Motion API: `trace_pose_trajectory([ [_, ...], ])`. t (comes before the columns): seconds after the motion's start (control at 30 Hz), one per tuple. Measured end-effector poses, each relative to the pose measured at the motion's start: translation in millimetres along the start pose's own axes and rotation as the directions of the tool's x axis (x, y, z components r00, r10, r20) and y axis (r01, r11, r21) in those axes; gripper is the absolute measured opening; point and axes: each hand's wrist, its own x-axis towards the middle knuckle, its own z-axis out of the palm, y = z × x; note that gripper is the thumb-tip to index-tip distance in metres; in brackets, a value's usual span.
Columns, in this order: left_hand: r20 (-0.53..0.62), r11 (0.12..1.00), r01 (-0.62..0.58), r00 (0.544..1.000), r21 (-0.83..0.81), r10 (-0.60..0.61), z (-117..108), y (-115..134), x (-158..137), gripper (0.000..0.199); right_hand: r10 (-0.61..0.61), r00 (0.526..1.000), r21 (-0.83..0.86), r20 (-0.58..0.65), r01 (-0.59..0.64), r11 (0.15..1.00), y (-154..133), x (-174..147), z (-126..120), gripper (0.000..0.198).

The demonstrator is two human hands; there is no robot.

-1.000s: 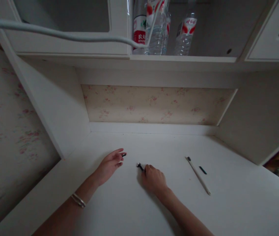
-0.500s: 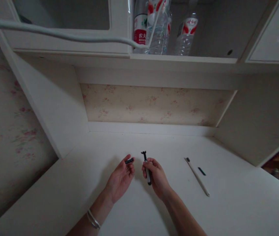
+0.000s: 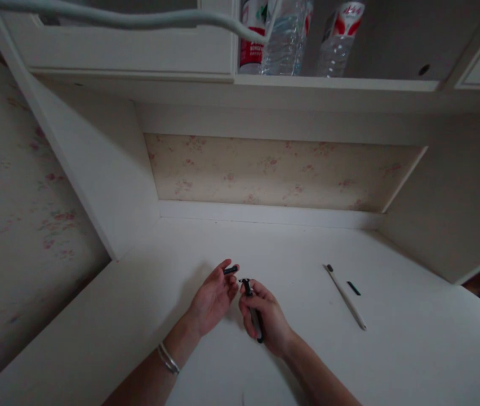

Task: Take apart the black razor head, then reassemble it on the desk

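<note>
Fingers of my left hand (image 3: 212, 303) pinch a short, black, plastic-looking bar (image 3: 230, 270) at eleven o'clock from the slim, grey-and-black, seemingly plastic handle (image 3: 256, 323) my right hand (image 3: 270, 317) clamps, presumably leaving its black head (image 3: 246, 286) free.

On the red label (image 3: 249, 52) of the left bottle (image 3: 248, 69) I can read letters, it seems "NONGFU". The label (image 3: 348, 21) of the right bottle (image 3: 333, 55) also carries some characters, but from here they are too small to read.
</note>
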Motion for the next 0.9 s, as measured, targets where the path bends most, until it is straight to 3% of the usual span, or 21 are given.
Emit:
trace_pose_trajectory([
  [0.27, 0.011, 0.999, 0.003, 1.000, 0.035, -0.003, 0, -3, 0, 0.027, -0.124, 0.992, -0.053, -0.033, 0.123, 0.991, 0, 1, 4, 0.030],
  [0.57, -0.018, 0.997, 0.030, 0.999, 0.075, -0.029, -1, -6, -1, 0.030, -0.006, 1.000, 0.040, -0.021, 0.007, 0.999, 16, 3, 2, 0.037],
  [0.9, 0.023, 0.994, 0.049, 0.998, 0.092, -0.052, -3, -11, -2, 0.029, -0.087, 0.991, -0.047, -0.099, 0.083, 0.995, 17, 1, 2, 0.036],
])
